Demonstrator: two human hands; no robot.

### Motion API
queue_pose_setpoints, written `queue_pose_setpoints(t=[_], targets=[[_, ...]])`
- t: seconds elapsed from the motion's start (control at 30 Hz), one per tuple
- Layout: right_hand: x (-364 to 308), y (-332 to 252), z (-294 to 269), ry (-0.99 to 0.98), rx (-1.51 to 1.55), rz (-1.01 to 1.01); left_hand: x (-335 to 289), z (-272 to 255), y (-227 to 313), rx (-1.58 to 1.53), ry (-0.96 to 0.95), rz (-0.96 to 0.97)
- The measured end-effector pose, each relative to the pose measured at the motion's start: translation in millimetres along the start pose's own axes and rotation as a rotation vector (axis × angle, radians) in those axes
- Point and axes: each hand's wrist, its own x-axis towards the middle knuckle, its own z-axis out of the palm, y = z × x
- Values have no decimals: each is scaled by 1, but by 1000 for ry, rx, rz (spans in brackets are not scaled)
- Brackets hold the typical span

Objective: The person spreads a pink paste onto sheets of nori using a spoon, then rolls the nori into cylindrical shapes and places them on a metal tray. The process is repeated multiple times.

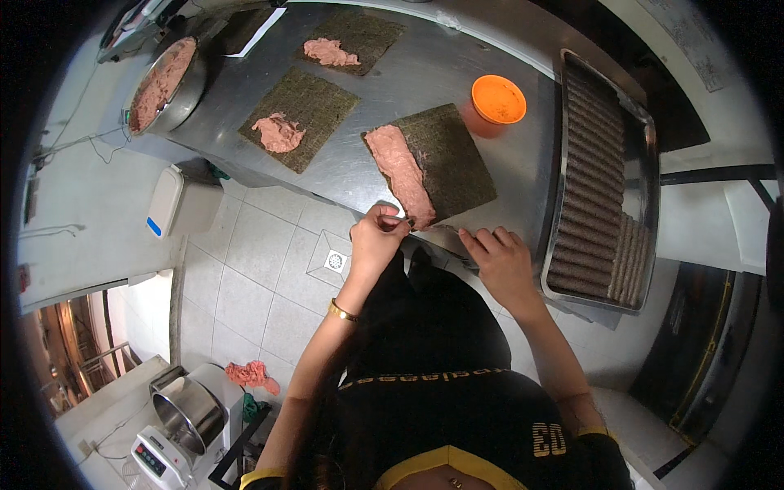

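Note:
A dark green nori sheet (459,163) lies in front of me on the steel table, with a strip of pink meat paste (398,167) along its left edge. At the strip's near end, my left hand (380,237) is closed, thumb and fingers pinched together; what they hold is too small to make out. My right hand (500,263) grips a thin metal tool (443,228) whose far end reaches the paste beside my left fingers. Two more nori sheets lie farther left, a nearer sheet (314,131) and a farther sheet (376,45), each bearing a lump of paste.
An orange tub (498,100) stands beyond the sheet. To the right, a metal tray (551,269) holds rows of dark rolls. A steel bowl (184,102) of pink paste sits at the far left. A lidded bin (173,204) and a mixer (189,412) stand left of the table.

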Motion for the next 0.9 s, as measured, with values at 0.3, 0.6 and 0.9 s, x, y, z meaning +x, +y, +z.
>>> queue_pose_setpoints(t=[0.3,0.6,0.9], targets=[[3,-3,22,14,13,65,4,-2,-8,79,5,26],[3,7,3,0,34,138,3,-3,-10,47,10,53],[12,17,9,-38,31,93,1,-5,-6,41,-21,37]])
